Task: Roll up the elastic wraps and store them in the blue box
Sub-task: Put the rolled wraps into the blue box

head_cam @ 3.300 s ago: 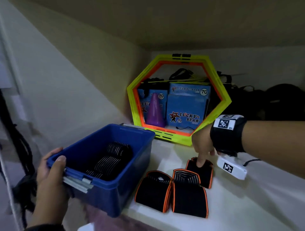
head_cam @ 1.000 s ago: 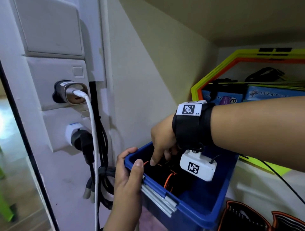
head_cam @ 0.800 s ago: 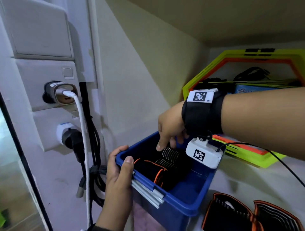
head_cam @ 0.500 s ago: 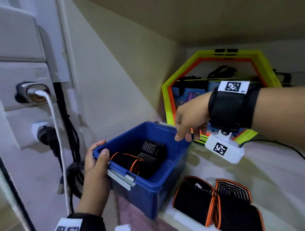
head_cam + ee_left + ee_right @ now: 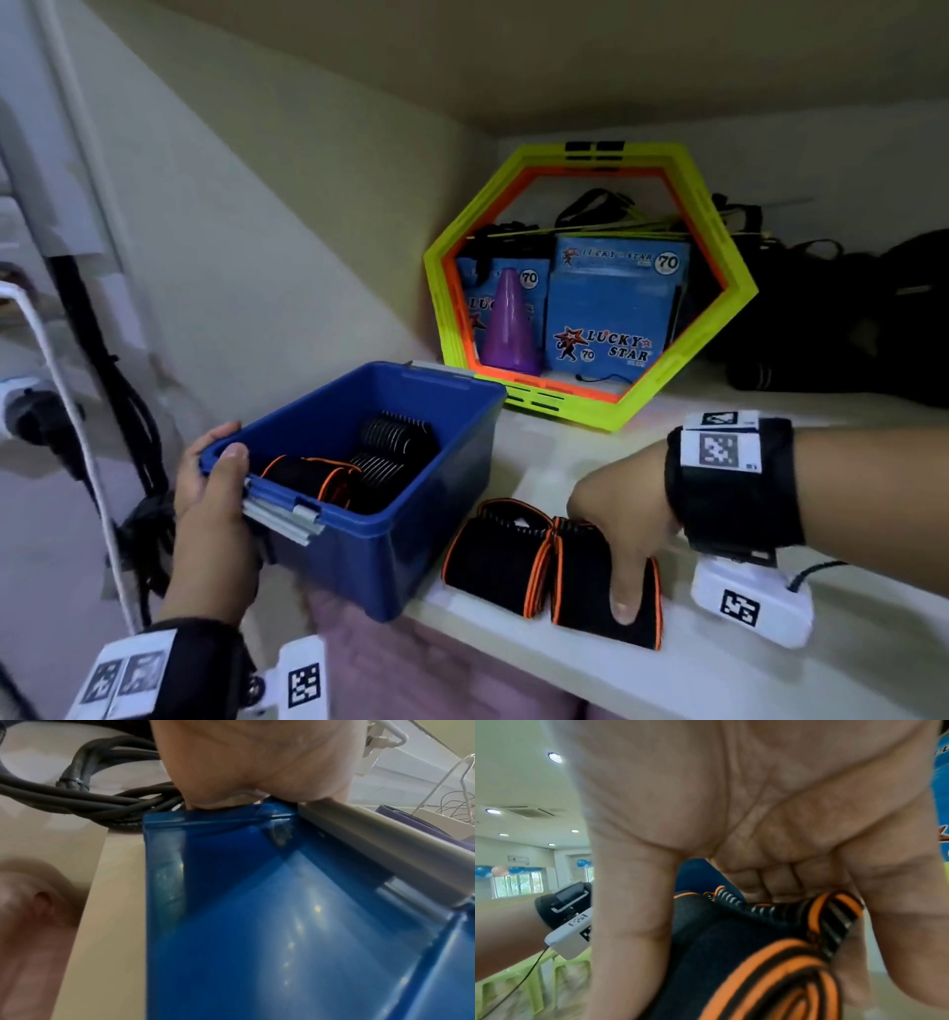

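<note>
Head view. The blue box (image 5: pixel 411 519) is seen at centre left, gripped at its near left corner by the left hand (image 5: pixel 210 493), thumb over the rim. Three rolled wraps lie inside it: one orange-edged roll (image 5: pixel 308 475) and two black rolls (image 5: pixel 393 447). On the white shelf (image 5: pixel 770 678), just right of the box, two orange-edged wraps stand side by side and touching. The right-hand wrap (image 5: pixel 585 591) is pinched between thumb and fingers of the right hand (image 5: pixel 626 519); the left-hand wrap (image 5: pixel 493 560) is untouched. A hexagonal frame (image 5: pixel 447 288) is seen at the upper right.
</note>
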{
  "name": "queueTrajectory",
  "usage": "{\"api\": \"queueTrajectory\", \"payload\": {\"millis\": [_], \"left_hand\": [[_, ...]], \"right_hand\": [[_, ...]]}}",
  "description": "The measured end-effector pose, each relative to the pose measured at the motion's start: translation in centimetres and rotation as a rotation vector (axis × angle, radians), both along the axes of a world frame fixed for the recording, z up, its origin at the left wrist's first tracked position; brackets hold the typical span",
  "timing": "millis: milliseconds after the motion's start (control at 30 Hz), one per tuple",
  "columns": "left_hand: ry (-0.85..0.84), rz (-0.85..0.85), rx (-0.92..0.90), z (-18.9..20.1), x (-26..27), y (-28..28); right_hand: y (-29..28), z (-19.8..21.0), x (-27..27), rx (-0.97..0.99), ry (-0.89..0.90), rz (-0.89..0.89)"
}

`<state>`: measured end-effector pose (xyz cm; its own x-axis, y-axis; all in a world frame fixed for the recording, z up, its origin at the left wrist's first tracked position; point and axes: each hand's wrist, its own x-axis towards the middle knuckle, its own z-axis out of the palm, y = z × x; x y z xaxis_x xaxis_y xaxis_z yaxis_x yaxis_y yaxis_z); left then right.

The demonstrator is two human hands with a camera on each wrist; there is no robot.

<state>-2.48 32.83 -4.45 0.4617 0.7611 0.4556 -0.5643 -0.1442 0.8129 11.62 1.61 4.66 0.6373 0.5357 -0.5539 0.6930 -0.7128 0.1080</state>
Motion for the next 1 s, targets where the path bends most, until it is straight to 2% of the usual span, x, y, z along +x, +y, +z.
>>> {"api": "queueTrajectory", "payload": {"millis": [100, 200, 367, 533, 667, 800, 900, 1000], "left_hand": [[0.006, -0.004, -0.004, 0.2, -0.1, -0.3], [0.021, 0.005, -0.001, 0.2, -0.2, -0.3], [0.037, 0.003, -0.019, 0.6, -0.6, -0.9], [0.021, 0.011, -0.042, 0.9, -0.5, -1.3], [0.023, 0.025, -0.042, 1.0, -0.5, -1.3], [0.023, 0.016, -0.045, 1.3, -0.6, -1.7], [0.03, 0.024, -0.058, 1.3, -0.7, -1.6], [0.035, 0.026, -0.068, 1.4, -0.8, -1.5]], "right_hand": [[-0.3, -0.7, -0.6, 0.089, 0.002, 0.017], [-1.0, 0.7, -0.6, 0.082, 0.008, 0.021], [-1.7, 5.0, 0.2, 0.022, -0.068, 0.069], [-0.2, 10.5, 1.1, 0.166, -0.125, 0.118], [3.0, 13.9, 0.4, 0.386, -0.12, 0.253], [8.1, 14.6, -0.6, 0.508, -0.124, 0.395], [11.8, 14.1, -1.6, 0.469, -0.081, 0.487], [15.2, 13.3, -2.7, 0.302, -0.116, 0.591]]}}
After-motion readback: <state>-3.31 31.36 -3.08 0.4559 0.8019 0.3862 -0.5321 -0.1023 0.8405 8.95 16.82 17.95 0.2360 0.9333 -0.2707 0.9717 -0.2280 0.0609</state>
